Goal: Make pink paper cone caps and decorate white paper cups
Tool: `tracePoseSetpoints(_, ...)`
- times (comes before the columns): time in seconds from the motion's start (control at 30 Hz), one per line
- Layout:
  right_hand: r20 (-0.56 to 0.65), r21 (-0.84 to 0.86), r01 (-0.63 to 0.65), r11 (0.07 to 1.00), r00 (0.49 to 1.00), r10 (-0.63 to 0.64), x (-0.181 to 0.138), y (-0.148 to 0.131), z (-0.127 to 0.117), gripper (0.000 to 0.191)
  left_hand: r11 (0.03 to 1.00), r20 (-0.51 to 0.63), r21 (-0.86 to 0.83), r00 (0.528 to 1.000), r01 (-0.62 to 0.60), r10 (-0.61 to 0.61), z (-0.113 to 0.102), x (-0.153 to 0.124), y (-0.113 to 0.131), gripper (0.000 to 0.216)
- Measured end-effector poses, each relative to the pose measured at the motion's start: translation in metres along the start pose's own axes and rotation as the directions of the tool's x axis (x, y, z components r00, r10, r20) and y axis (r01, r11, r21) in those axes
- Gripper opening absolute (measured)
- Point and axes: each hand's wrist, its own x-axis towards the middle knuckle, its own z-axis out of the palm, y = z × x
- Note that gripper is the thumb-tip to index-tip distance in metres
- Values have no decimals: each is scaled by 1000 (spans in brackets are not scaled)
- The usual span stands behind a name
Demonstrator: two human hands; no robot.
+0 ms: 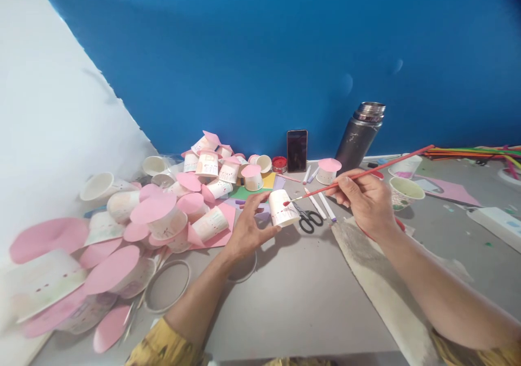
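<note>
My left hand (253,229) grips a white paper cup (280,206) between thumb and fingers, tilted above the table. Small red dots and faint painted marks run around the cup's side. In my right hand (364,200) is a slim red paintbrush (380,168), pinched near its middle. Its red-stained tip meets the cup's side, or lies very close to it. Just behind the cup, black-handled scissors (311,221) lie on the table, partly hidden by it. White markers (325,206) rest beside them.
Many decorated cups with pink paper discs (158,214) crowd the left side. A dark flask (360,138), a phone (297,150) and a red tub (279,164) stand at the back. A stained cloth (374,279) and a patterned cup (407,192) are on the right.
</note>
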Motion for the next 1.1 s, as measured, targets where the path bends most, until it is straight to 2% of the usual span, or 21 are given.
tracePoseSetpoints(0.4, 64, -45, 25, 999, 998, -22, -1, 3, -1, 29, 999, -15, -47, 1000, 16, -17, 1, 0, 3, 68)
tracePoseSetpoints(0.67, 20, -43, 29, 999, 999, -28, 1, -1, -6, 28, 1000, 4, -23, 1000, 16, -16, -1, 0, -1, 72)
tracePoseSetpoints(1.1, 69, -130, 70, 989, 996, -61, -2, -3, -3, 30, 1000, 8, -23, 1000, 6, -6, -2, 0, -3, 71)
